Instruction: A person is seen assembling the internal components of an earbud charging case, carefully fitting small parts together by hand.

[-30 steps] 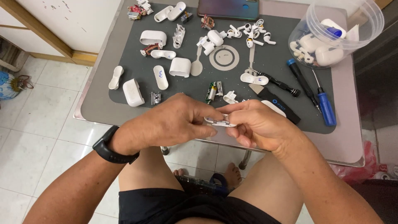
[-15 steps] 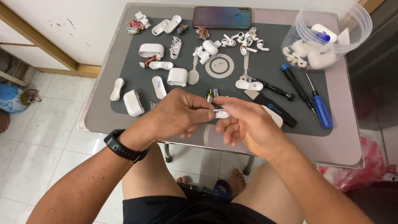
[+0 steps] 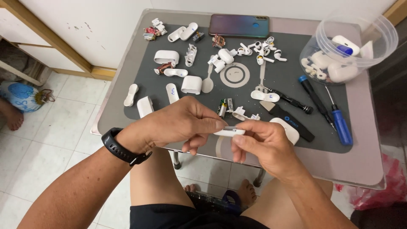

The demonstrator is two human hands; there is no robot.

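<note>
Grey mat (image 3: 152, 87) on the small table lay strewn with earbud parts, while just below its near edge the left hand (image 3: 178, 125) and right hand (image 3: 260, 144) both pinched a small white shell (image 3: 229, 132), seemingly mid-disassembly, needing careful prying next.

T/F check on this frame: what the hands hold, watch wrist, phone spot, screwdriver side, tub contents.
1. Both hands pinch one small white part between left hand and right hand. True.
2. The black watch sits on the right wrist. False: left wrist.
3. The phone lies at the mat's far edge. True.
4. The blue-handled screwdriver lies left of the hands. False: right side.
5. The clear tub is empty. False: white parts lie inside.
</note>
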